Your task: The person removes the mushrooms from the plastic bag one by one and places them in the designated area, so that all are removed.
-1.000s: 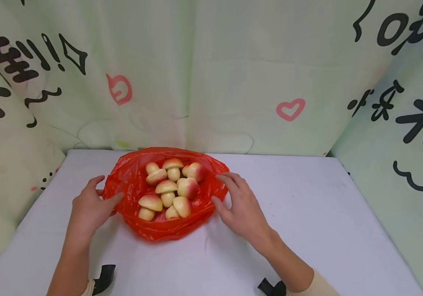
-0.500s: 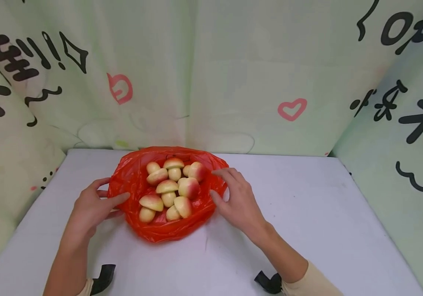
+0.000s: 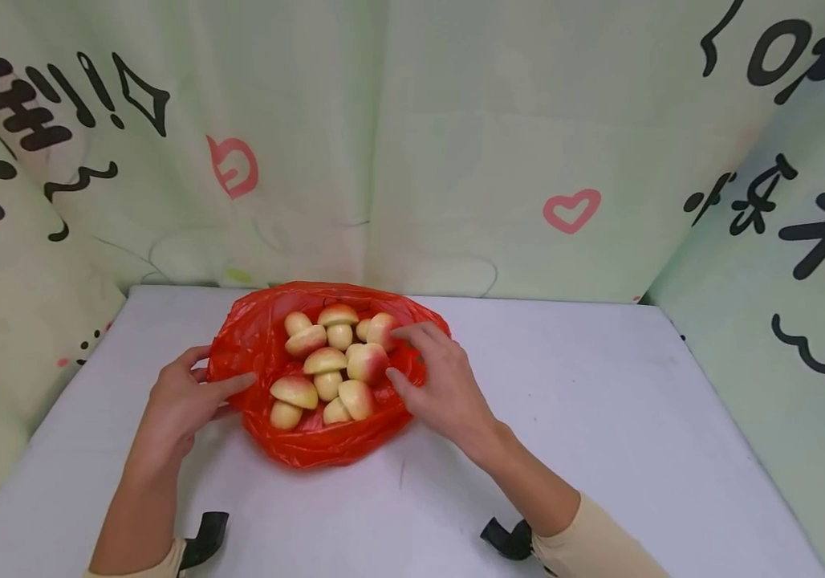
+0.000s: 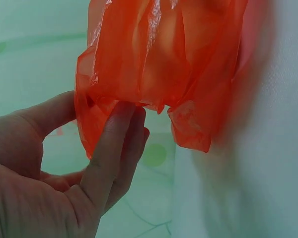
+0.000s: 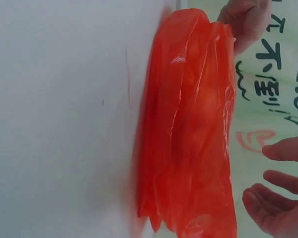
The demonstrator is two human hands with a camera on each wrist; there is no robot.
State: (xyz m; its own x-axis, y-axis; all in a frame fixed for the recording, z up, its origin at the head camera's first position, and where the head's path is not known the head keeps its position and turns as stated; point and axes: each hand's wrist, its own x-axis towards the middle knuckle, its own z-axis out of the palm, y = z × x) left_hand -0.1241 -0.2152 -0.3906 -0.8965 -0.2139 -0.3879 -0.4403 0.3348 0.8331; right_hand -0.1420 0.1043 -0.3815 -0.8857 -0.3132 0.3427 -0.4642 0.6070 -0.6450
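Observation:
A red plastic bag sits on the table with its mouth spread wide. Inside lie several mushroom-shaped pieces with cream stems and red-tinted caps. My left hand holds the bag's left rim, thumb inside and fingers outside; the left wrist view shows the thin film between them. Over the bag's right side hovers my right hand, fingers spread and slightly bent, fingertips close to the rightmost mushroom pieces. In the right wrist view this hand has nothing between thumb and fingers.
The bag stands toward the back of a white table. A pale green curtain with black writing and pink hearts surrounds the table at the back and sides. Black straps show at both wrists.
My right hand has moved left, from the bag's right rim to over its inside. My left hand has shifted slightly right onto the left rim. The mushroom pieces stay in place.

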